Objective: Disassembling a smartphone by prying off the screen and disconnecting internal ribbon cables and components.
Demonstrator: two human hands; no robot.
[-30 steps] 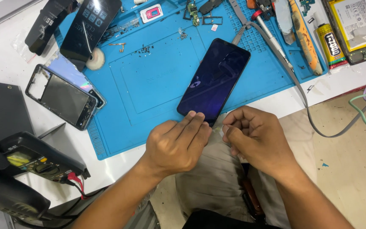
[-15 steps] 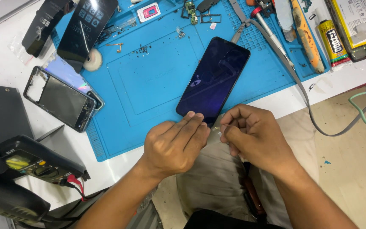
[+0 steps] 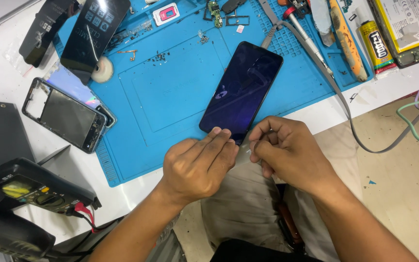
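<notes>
A dark, glossy rectangular smartphone [image 3: 241, 90] lies face up and slanted on a bright blue rubber work mat [image 3: 170, 97], its lower end pointing toward the person at the near edge of the mat. The left hand [image 3: 197, 167] lies palm down just below that end, its fingers held together and stretched forward so the fingertips [image 3: 219, 132] touch the phone's bottom edge. The right hand [image 3: 287, 153] sits just beside it, to the right of the phone's lower corner, curled loosely with thumb and forefinger pressed together; whether they pinch something small cannot be told. The two hands are close, nearly touching, over the white tabletop [image 3: 389, 85] edge.

To the left on the mat's border lies a black phone frame with its screen removed [image 3: 64, 116], and above it a dark flat phone back panel [image 3: 93, 31] with a small round white pad [image 3: 104, 69] beside it. A black handheld multimeter with red lead [image 3: 37, 187] rests at lower left. At the upper right stand a small yellow glue tube [image 3: 375, 44], a yellow-handled tool [image 3: 347, 41] and a grey cable [image 3: 335, 87] trailing off the tabletop.
</notes>
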